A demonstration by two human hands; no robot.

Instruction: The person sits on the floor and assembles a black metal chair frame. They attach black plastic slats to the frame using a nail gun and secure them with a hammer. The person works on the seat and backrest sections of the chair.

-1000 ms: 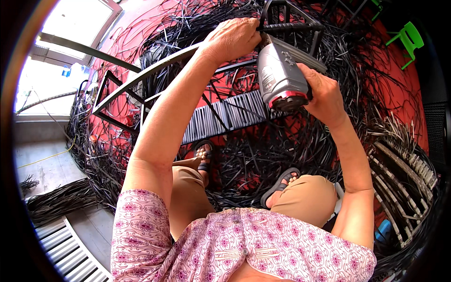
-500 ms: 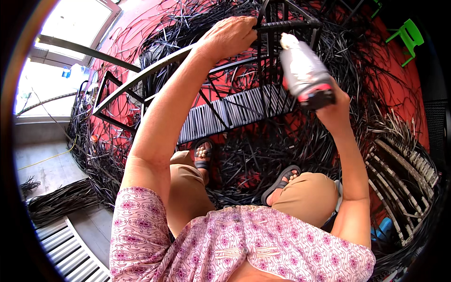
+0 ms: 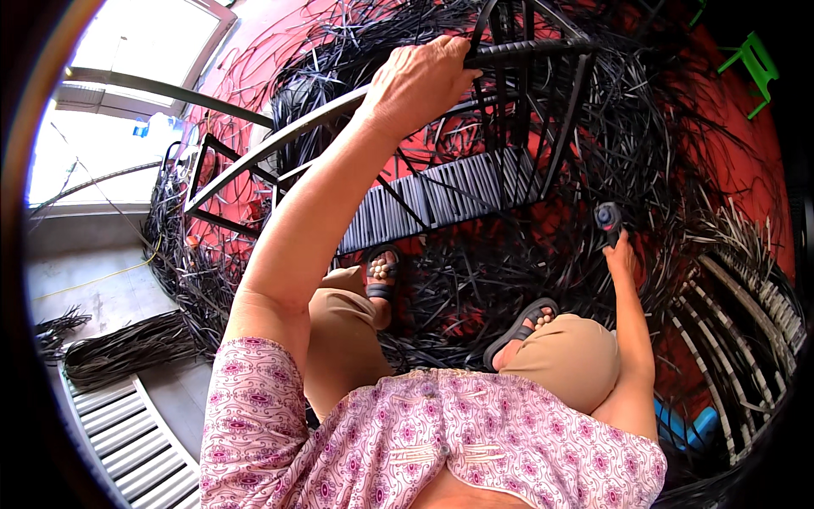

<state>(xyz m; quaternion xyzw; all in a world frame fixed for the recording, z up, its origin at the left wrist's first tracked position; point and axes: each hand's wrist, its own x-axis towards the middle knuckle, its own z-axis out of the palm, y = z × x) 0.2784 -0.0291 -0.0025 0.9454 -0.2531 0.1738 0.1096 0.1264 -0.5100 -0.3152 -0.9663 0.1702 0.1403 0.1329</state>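
My left hand is curled round the top rail of a black metal frame, beside a stretch of rail wrapped in black strip. Thin black strips hang down near the fingers. Part of the frame lower down carries a panel of close-set grey woven strips. Off to the right and apart from the frame, my right hand is closed on a handheld power tool. Only its dark, rounded end with a bit of red faces me; the exact kind cannot be made out.
Loose black strips lie tangled over the red floor, round my sandalled feet. A partly woven curved piece stands at right, near a blue object. A green plastic chair is far right. A white slatted piece and bundled strips lie left.
My right hand has drawn the power tool away from the frame, down and to the right, and its tip now points away. My left hand keeps its hold on the rail.
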